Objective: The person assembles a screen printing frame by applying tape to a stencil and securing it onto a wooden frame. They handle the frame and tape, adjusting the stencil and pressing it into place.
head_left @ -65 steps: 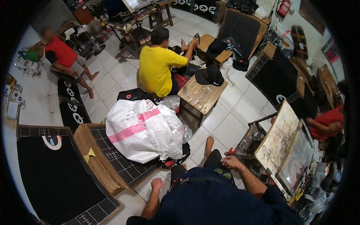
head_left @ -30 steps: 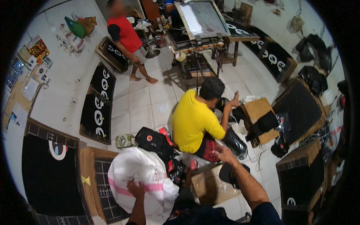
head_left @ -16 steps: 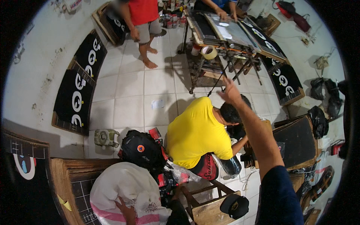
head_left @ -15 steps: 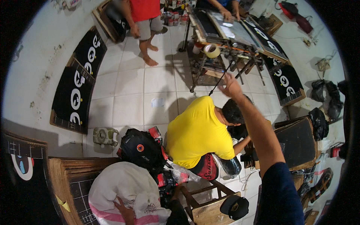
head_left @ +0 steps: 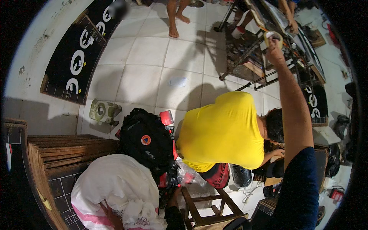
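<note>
A person's bare right hand (head_left: pixel 274 53), its arm extending from a short navy sleeve (head_left: pixel 301 184), meets a wide, ring-shaped roll of yellowish tape (head_left: pixel 280 40) at the near edge of a dark, metal-framed table (head_left: pixel 256 14). The fingertips are at the roll's round opening; whether the grip has closed on the band cannot be told. At lower left, the bare left hand (head_left: pixel 111 217) rests against a bulging white woven sack (head_left: pixel 119 178) with a pink stripe, its fingers partly lost against the folds, so whether that grip pinches the fabric cannot be told.

Between the two hands, a co-worker in a bright yellow shirt (head_left: pixel 218 132) sits bent forward on the white tiled floor (head_left: pixel 143 73). A black fabric backpack (head_left: pixel 147 142) with a round orange-and-blue emblem lies just beyond the sack, near a camouflage-patterned bag (head_left: pixel 103 111). A stack of brown-edged boards (head_left: pixel 73 147) stands beside the sack, and black panels with white rounded designs (head_left: pixel 76 57) lean along the left wall (head_left: pixel 28 57).
</note>
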The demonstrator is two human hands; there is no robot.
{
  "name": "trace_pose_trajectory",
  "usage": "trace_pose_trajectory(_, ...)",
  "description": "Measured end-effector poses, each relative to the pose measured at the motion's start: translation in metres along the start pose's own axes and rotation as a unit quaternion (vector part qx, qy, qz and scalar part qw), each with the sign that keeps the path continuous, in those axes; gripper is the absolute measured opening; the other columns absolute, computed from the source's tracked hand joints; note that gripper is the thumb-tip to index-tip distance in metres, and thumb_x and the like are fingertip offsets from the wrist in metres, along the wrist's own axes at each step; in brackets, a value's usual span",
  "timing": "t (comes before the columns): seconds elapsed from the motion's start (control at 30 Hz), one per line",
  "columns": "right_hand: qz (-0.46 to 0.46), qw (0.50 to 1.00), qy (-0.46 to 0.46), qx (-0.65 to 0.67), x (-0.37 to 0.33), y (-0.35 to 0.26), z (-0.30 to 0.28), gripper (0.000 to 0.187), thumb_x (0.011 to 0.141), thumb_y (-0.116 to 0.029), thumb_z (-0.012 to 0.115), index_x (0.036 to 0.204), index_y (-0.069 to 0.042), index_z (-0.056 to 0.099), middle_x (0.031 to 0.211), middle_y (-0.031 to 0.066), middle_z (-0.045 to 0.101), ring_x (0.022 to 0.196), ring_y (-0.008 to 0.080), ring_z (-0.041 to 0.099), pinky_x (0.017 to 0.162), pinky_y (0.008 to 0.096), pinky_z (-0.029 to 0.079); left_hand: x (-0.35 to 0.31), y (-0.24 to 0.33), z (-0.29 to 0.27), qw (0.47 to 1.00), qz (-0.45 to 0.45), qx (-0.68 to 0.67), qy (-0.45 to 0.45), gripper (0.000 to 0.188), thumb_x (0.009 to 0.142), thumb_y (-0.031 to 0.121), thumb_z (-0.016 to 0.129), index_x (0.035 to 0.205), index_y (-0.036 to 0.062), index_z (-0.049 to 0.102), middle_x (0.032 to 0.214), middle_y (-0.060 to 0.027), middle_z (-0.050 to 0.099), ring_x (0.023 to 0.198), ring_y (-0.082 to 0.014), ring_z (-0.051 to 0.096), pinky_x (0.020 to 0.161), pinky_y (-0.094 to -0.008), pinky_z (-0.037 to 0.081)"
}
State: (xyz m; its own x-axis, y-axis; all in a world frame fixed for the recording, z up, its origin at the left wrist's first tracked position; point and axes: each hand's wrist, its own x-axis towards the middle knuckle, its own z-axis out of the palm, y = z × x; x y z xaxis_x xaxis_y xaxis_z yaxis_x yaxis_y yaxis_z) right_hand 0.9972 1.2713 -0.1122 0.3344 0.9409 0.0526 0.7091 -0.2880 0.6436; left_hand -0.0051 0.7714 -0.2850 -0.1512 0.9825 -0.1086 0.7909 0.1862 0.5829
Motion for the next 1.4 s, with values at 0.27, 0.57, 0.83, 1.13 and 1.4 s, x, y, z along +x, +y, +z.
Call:
trace_pose_trajectory(0.27,0.211,0.884,0.272,0.316,-0.022,0.037,-0.017,0.033,0.098,-0.013,0.06,0.131,-0.008,0.058,0.131,0.021,0.057,0.111,0.0428,0.06,0.091,0.0542,0.054,-0.03,-0.044,-0.048,0.991,-0.05,0.114,-0.039,0.064,0.096,0.006,0.059,0.154,-0.0015,0.035,0.156,-0.0222,0.04,0.14,-0.0381,0.043,0.117,-0.0458,0.036)
trace_pose_trajectory(0.57,0.048,0.562,0.151,0.812,-0.299,-0.072,-0.146,0.021,0.106,-0.009,0.058,0.124,0.001,0.062,0.113,0.0067,0.067,0.1,0.0151,0.065,0.091,0.0305,0.052,0.054,0.229,-0.036,0.987,0.022,0.032,0.157,0.053,0.083,-0.001,0.07,0.133,-0.0001,0.052,0.127,-0.0145,0.056,0.121,-0.0318,0.054,0.113,-0.0449,0.039)
trace_pose_trajectory(0.83,0.007,0.429,-0.066,0.901,-0.571,-0.068,-0.322,0.02,0.105,-0.005,0.059,0.123,0.0,0.06,0.114,0.0055,0.066,0.109,0.0141,0.062,0.097,0.0316,0.05,0.059,0.53,-0.024,0.742,0.207,-0.568,-0.29,0.125,0.069,0.044,0.095,0.161,0.0044,0.02,0.158,-0.0236,0.033,0.144,-0.0331,0.041,0.115,-0.049,0.039)
trace_pose_trajectory(1.13,0.03,0.615,0.069,0.785,-0.881,0.017,-0.392,0.021,0.1,-0.006,0.062,0.12,0.0,0.061,0.117,0.0168,0.066,0.11,0.0327,0.066,0.098,0.0408,0.051,-0.136,0.538,-0.135,0.709,0.419,-0.348,-0.449,0.033,0.08,0.008,0.086,0.11,-0.0031,0.077,0.123,-0.0197,0.07,0.114,-0.0265,0.068,0.102,-0.0375,0.05)
trace_pose_trajectory(1.4,0.356,0.551,0.126,0.744,-1.23,-0.035,-0.462,0.024,0.097,-0.007,0.063,0.119,0.0,0.058,0.112,0.0197,0.063,0.105,0.0397,0.064,0.091,0.0444,0.052,-0.413,0.439,-0.157,0.558,0.296,-0.31,-0.711,0.008,0.09,-0.002,0.075,0.097,-0.0054,0.074,0.122,-0.0228,0.07,0.11,-0.024,0.067,0.101,-0.0377,0.051)
